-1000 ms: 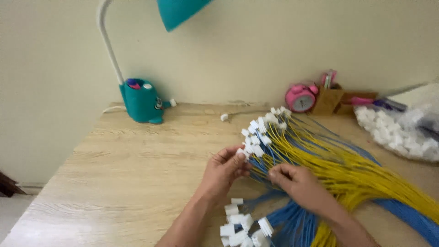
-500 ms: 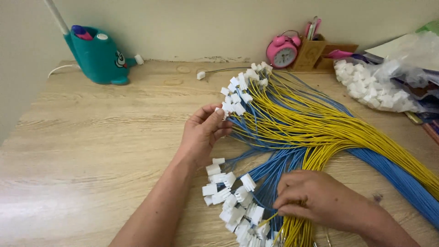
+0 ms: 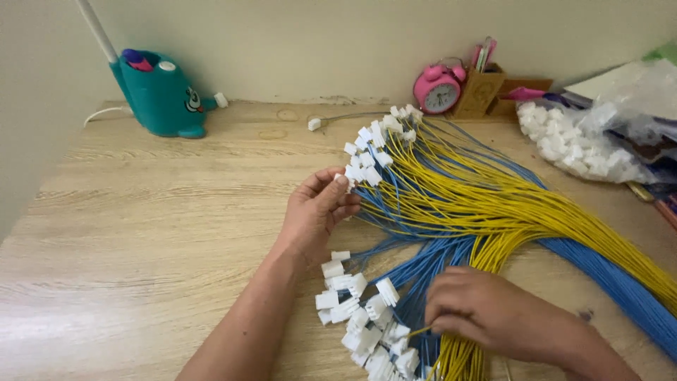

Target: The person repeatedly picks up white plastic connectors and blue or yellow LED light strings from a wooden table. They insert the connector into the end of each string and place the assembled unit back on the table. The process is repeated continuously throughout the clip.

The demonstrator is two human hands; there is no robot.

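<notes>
The left hand (image 3: 315,212) pinches a white connector (image 3: 343,180) at the edge of the fanned yellow and blue wires (image 3: 479,204) lying right of the teal lamp base (image 3: 163,92); the right hand (image 3: 486,310) presses, fingers curled together, on the lower bundle beside loose connectors (image 3: 363,317).

Soft, even daylight — faint shadows under the hands, mild sheen on the tabletop (image 3: 141,212), sharp focus.

I count two fans of yellow-and-blue wires with white plugs: one (image 3: 451,190) spread below the single pink alarm clock (image 3: 438,89), the other (image 3: 395,310) nearer me. Left of that clock stands one teal lamp base (image 3: 161,95); right of it, one wooden holder (image 3: 482,90) and one clear bag of white connectors (image 3: 592,141).
</notes>
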